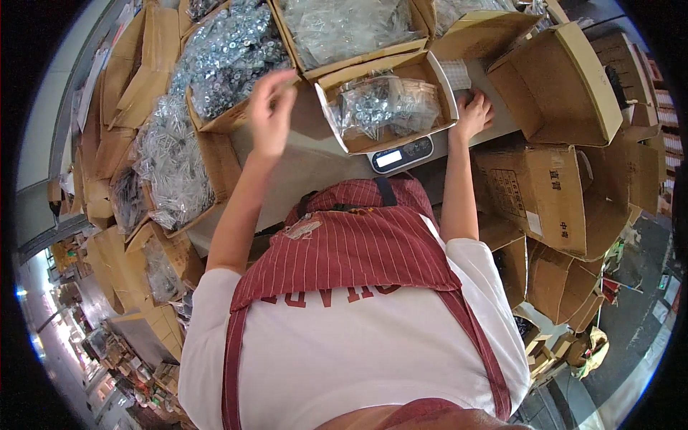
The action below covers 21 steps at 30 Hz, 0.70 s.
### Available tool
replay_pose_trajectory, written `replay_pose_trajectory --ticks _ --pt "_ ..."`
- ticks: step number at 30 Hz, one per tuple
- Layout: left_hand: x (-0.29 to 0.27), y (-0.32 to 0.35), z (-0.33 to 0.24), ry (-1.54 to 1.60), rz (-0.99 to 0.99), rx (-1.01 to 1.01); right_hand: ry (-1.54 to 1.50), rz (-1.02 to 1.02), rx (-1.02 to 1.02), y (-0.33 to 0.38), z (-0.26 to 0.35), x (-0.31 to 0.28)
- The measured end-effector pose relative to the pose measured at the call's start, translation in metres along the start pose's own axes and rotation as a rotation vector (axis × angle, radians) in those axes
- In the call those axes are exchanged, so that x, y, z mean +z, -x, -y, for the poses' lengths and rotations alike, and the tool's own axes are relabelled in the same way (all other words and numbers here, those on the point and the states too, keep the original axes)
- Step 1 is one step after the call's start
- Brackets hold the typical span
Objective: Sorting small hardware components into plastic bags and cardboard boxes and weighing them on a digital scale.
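My left hand (pixel 269 118) is raised over the table, beside a carton of small shiny metal fasteners (pixel 233 61). Its fingers are curled, with thumb and index tips close together; whatever lies between them is too small to make out. My right hand (pixel 473 117) rests on the table at the right end of a shallow white-edged cardboard box (pixel 345 142), fingers spread and slightly bent. Inside that box lie clear plastic bags of small metal parts (pixel 373 106). Under its front edge sits a small digital scale (pixel 403 155) with a lit display. A pale gridded sheet (pixel 455 74) lies beyond my right hand.
Behind the box stands a carton of clear plastic bags (pixel 344 32). At left, another carton holds clear bagged pieces (pixel 172 161). An open cardboard box (pixel 559 86) stands at right, above a larger carton (pixel 534 190). More cartons are stacked along both sides.
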<state>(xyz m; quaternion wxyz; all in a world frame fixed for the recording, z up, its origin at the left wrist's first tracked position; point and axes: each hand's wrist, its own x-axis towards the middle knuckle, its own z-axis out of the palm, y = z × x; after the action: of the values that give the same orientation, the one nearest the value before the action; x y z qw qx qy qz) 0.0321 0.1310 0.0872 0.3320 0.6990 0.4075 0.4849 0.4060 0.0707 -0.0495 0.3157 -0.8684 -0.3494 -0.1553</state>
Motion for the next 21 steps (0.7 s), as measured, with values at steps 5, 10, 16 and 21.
replay_pose_trajectory --ticks 5,10,16,21 --pt "-0.042 0.079 0.054 -0.712 0.068 -0.013 0.025 -0.013 -0.048 0.002 -0.002 0.002" --pt "-0.026 0.098 0.07 -0.933 0.08 -0.051 0.031 0.028 -0.073 0.003 -0.003 0.004" --pt "-0.027 0.091 0.07 -0.928 0.083 -0.055 0.056 0.13 -0.063 0.002 -0.01 0.007" --pt "-0.024 0.092 0.075 -0.923 0.024 -0.028 0.043 0.173 -0.071 -0.002 -0.008 0.005"
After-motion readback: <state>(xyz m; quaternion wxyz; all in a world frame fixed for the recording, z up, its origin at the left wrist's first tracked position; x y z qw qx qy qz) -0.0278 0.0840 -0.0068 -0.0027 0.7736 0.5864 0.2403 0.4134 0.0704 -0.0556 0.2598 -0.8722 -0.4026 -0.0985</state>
